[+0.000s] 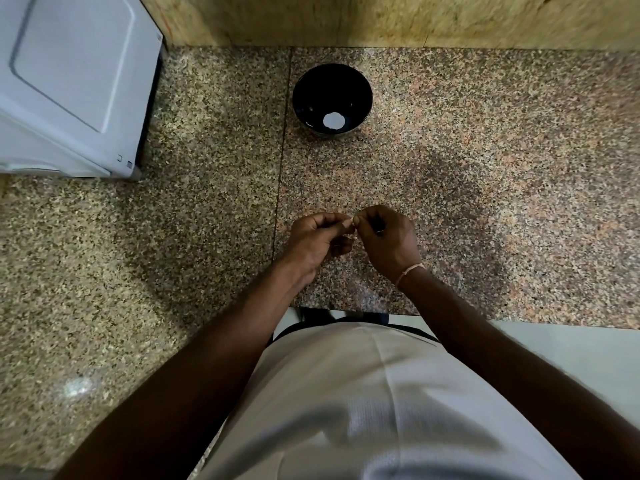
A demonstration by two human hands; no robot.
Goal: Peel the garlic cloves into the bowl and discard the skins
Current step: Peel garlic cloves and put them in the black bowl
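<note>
While both hands pinch it, garlic clove (351, 221) orientation is hidden.

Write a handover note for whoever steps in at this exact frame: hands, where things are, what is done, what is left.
Left hand: fingers curled, pinching a small pale piece, most likely the clove, at the fingertips.
Right hand: fingers curled, pinching at the same piece from the other side; both hands meet above the counter, in front of the body.
Bowl: black, upright on the counter beyond the hands, apart from them. One pale round patch shows at its bottom; whether that is a clove or a glare cannot be told.
Done: unclear; no loose skins visible on the counter.
Left: finish peeling, drop the clove in the bowl, discard the skins.
</note>
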